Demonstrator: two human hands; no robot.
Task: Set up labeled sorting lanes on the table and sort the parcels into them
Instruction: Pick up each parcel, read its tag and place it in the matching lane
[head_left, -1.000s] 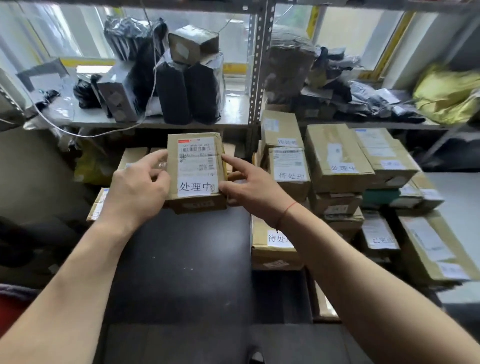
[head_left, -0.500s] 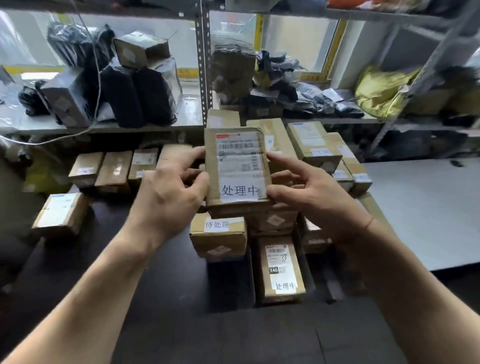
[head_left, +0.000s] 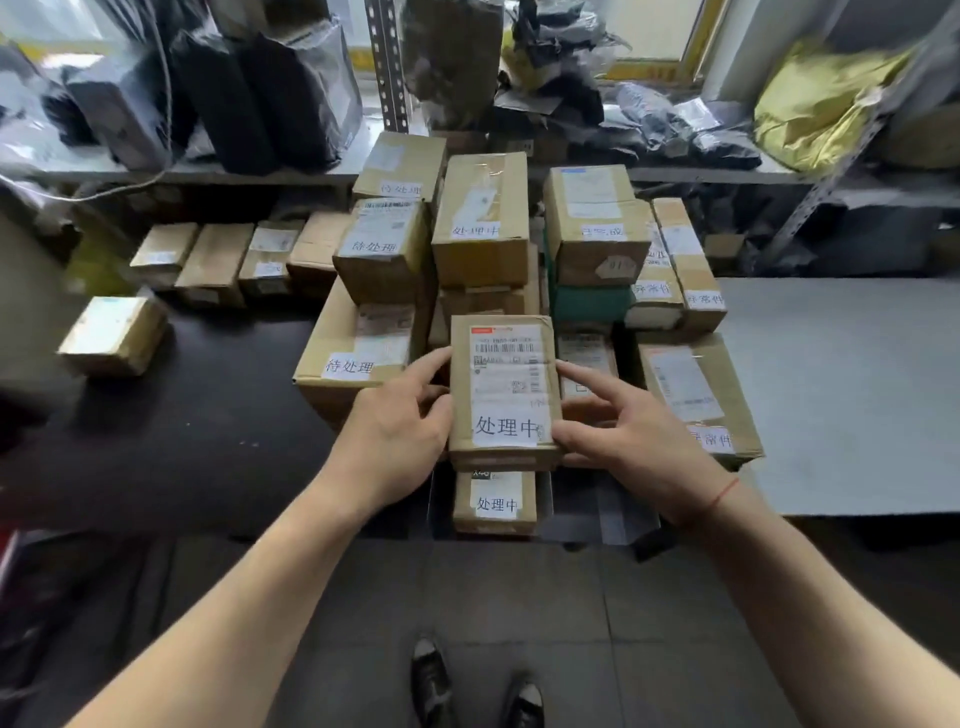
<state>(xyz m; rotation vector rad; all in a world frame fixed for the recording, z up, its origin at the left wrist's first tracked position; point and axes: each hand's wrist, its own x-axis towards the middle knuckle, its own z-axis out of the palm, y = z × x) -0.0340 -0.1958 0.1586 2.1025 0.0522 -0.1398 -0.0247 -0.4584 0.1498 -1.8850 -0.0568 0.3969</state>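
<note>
A small brown cardboard parcel (head_left: 504, 389) with a shipping label and a white tag reading 处理中 is held between both hands. My left hand (head_left: 395, 436) grips its left side, and my right hand (head_left: 623, 431) grips its right side with the index finger stretched along the edge. It hovers just above another parcel tagged 处理中 (head_left: 494, 501) at the table's front edge. Behind stand stacked parcels tagged 待处理 (head_left: 358, 358), a tall box tagged 处理中 (head_left: 480, 223), one tagged 已完成 (head_left: 597, 223) and boxes tagged 异常件 (head_left: 696, 395).
A row of untagged small boxes (head_left: 218, 260) and one loose box (head_left: 111, 335) lie on the dark table (head_left: 197, 415) at left. A grey tabletop (head_left: 841, 389) extends right. Shelves behind hold black bags (head_left: 249, 98) and a yellow bag (head_left: 821, 104). My shoes (head_left: 467, 680) show below.
Both hands carried the 处理中 parcel from the left part of the table rightward and down, to just above the other 处理中 parcel at the front edge. The view tilted downward.
</note>
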